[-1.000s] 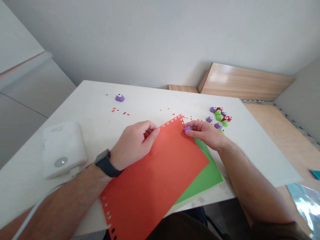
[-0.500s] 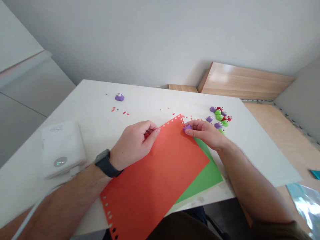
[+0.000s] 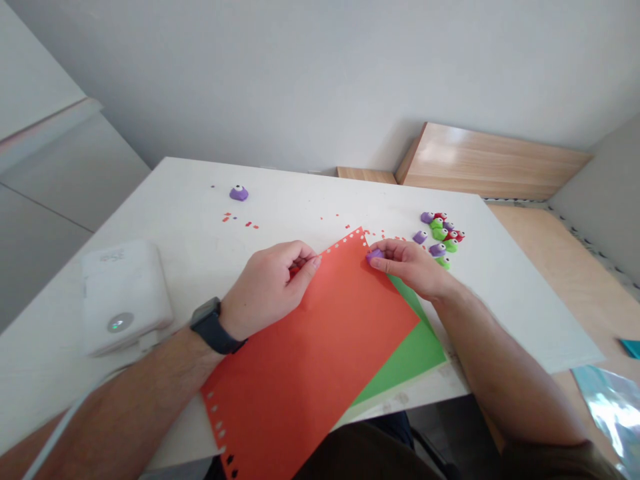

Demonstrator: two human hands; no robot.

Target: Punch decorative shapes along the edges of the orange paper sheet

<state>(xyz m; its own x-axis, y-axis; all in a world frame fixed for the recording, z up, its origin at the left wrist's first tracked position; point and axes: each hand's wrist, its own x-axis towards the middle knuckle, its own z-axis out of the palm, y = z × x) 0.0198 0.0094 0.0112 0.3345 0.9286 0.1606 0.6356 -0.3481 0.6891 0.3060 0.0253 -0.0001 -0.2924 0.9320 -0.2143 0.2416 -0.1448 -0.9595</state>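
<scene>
Red craft punch (image 3: 295,271): clamped between the left hand's (image 3: 267,290) fingers, resting at the punched edge of a red-orange paper sheet (image 3: 310,360).
Purple craft punch (image 3: 375,254): sitting pinched under the right hand's (image 3: 413,269) fingers, pressing together at the sheet's edge.
Green paper sheet (image 3: 413,363): lying under the red-orange sheet.

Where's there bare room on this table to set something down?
Free tabletop lies right of the green paper sheet and craft punches, and between the white box and lone purple punch. Crowded around the right hand, among punches and paper bits.
</scene>
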